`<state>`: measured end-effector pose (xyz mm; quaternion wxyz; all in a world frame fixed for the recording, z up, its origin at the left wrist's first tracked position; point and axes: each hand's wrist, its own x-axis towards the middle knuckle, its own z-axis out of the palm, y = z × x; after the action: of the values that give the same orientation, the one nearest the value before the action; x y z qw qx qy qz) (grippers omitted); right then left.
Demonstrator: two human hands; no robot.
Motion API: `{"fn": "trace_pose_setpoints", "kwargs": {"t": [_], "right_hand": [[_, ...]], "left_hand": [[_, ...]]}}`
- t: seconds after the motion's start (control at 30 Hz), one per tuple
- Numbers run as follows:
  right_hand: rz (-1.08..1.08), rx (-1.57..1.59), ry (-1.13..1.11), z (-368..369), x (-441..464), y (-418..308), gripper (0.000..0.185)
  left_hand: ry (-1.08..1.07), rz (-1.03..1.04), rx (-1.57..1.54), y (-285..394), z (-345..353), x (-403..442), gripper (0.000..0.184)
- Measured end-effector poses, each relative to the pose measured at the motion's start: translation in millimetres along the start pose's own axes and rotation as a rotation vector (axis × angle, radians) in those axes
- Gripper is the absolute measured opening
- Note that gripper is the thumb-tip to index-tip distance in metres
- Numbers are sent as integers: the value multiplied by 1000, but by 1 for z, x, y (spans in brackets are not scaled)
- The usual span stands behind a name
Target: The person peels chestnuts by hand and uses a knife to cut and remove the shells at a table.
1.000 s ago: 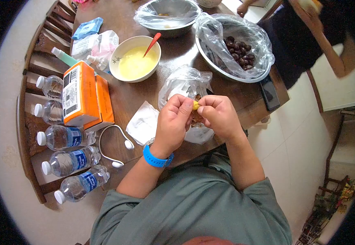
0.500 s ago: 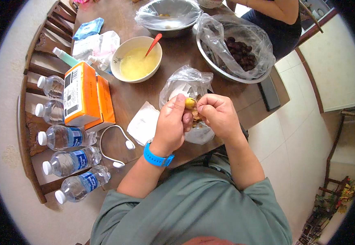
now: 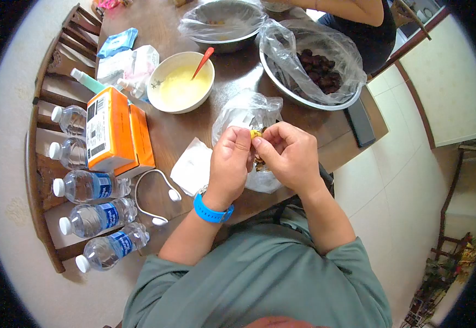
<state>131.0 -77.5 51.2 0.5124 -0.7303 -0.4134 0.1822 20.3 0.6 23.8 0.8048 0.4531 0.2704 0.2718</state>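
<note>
A small yellow nut that looks like a peeled chestnut is pinched between the thumb and fingers of my left hand. My right hand is closed against its other side, with thumb and bent forefinger gripping it, so most of the nut is hidden. Beneath both hands lies a crumpled clear plastic bag, with brown bits of peel partly showing in it. Left of the bag is a white paper napkin.
A bowl of pale yellow liquid holds a red spoon. Bag-lined basins stand behind; one contains dark brown pieces. Orange boxes, several water bottles, a white cable and a phone lie around. Another person's arm is across the table.
My right hand has turned and its thumb has come in against the nut, covering more of it. The left hand has stayed nearly in place. The view has shifted slightly.
</note>
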Motion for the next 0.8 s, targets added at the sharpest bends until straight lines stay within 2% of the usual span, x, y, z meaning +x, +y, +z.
{"fn": "trace_pose_setpoints", "kwargs": {"t": [0.2,0.3,0.6,0.8], "right_hand": [[-58,-33,48,2,-1,4,13],[-102,-35,50,1,-1,6,12],[-10,-107,43,-2,2,17,14],[-195,-190,59,-4,4,17,16]], "left_hand": [[75,131,183,-7,0,3,29],[50,108,136,-8,-2,3,27],[50,-130,-182,5,1,1,33],[16,-73,-130,0,-4,3,32]]}}
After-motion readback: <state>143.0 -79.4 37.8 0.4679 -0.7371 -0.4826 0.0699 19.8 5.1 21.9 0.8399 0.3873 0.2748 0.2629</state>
